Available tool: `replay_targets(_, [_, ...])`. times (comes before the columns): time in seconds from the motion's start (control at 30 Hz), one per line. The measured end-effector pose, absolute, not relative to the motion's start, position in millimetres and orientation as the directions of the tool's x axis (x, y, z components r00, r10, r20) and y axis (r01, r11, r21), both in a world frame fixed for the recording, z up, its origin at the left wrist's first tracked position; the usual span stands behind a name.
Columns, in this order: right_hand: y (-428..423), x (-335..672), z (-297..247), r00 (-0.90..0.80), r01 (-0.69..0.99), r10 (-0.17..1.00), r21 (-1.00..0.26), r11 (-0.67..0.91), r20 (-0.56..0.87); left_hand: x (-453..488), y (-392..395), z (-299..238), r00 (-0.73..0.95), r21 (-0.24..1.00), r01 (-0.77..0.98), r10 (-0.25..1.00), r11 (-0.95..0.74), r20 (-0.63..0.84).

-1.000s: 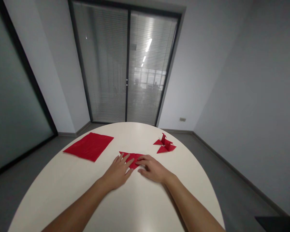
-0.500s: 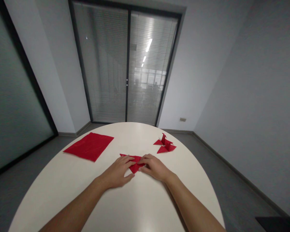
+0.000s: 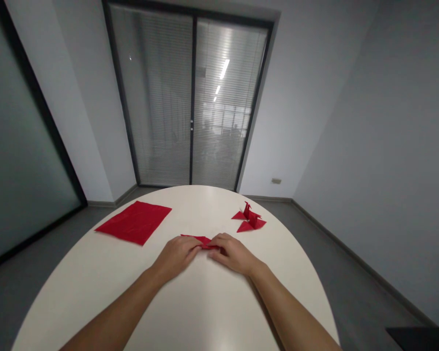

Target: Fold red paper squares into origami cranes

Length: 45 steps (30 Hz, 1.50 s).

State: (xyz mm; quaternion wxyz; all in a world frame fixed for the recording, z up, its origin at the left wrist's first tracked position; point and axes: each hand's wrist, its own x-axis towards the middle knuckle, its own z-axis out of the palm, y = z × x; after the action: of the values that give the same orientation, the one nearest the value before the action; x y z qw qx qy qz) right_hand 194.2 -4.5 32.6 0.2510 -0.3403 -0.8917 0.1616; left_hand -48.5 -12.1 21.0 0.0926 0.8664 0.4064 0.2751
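Note:
A piece of folded red origami paper (image 3: 204,241) lies on the table in front of me, partly covered by both hands. My left hand (image 3: 177,256) is closed on its left side, thumb drawn in against the fingers at the near edge. On the other side, my right hand (image 3: 232,252) grips the paper with bent fingers on top and the thumb below. The near corner of the paper is turned up, so a narrow red strip shows between the hands. Its underside is hidden.
A flat red paper sheet (image 3: 135,223) lies at the left of the round white table (image 3: 201,302). Two folded red paper cranes (image 3: 251,218) stand at the right, near the table's edge. Beyond is a glass door with blinds (image 3: 161,107).
The paper's near corner, which pointed toward me, has been folded up and away. My left thumb has moved in to the paper. The right hand has hardly moved.

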Motion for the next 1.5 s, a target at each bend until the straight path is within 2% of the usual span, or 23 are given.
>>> replay_targets(0.27, [-2, 194, 30, -0.570, 0.589, 0.750, -0.469, 0.658, 0.335, -47, -16, 28, 0.435, 0.378, 0.700, 0.782, -0.605, 0.446])
replay_targets(0.4, [-3, 192, 29, -0.511, 0.553, 0.790, -0.574, 0.603, 0.338, -44, -18, 29, 0.322, 0.483, 0.685, 0.821, -0.545, 0.471])
replay_targets(0.57, [-2, 190, 30, -0.459, 0.492, 0.814, -0.661, 0.567, 0.357, -40, -18, 28, 0.181, 0.652, 0.626, 0.893, -0.427, 0.412])
replay_targets(0.8, [-1, 191, 30, -0.438, 0.477, 0.826, -0.688, 0.547, 0.354, -41, -11, 20, 0.223, 0.723, 0.535, 0.899, -0.437, 0.378])
replay_targets(1.07, [-1, 186, 24, -0.411, 0.464, 0.839, -0.711, 0.529, 0.356, -41, -7, 17, 0.192, 0.744, 0.523, 0.908, -0.416, 0.373])
replay_targets(1.2, [0, 186, 21, -0.469, 0.463, 0.787, -0.648, 0.606, 0.401, -40, -3, 7, 0.167, 0.782, 0.514, 0.935, -0.352, 0.312])
replay_targets(1.3, [0, 186, 19, -0.536, 0.508, 0.760, -0.579, 0.638, 0.367, -40, -2, 0, 0.151, 0.752, 0.578, 0.947, -0.318, 0.285])
replay_targets(1.5, [-2, 188, 22, -0.644, 0.571, 0.704, -0.424, 0.703, 0.300, -41, -3, -6, 0.116, 0.671, 0.656, 0.925, -0.345, 0.362])
